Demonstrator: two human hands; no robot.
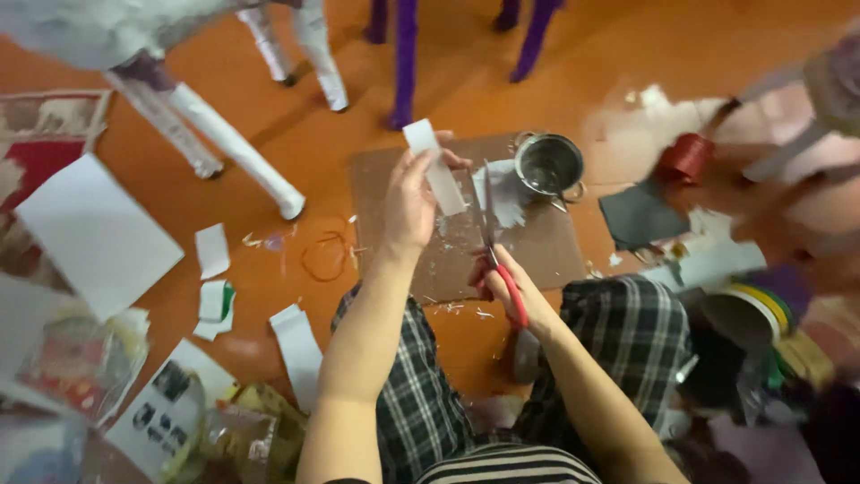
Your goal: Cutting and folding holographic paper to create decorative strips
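Overhead, left fingers [421, 170] pinched on paper strip [434, 166], right fingers [498, 276] through red-handled scissors [498, 260].

An orange floor [296, 134] is carrying everything here. A flat brown cardboard sheet [546, 246] is lying in the middle, with a small steel pot [548, 164] sitting on its far right corner. White paper scraps [212, 250] are lying scattered to the left, beside a large white sheet [97, 235]. A dark grey square [638, 215] is lying to the right, a red roll [685, 158] resting just beyond it.
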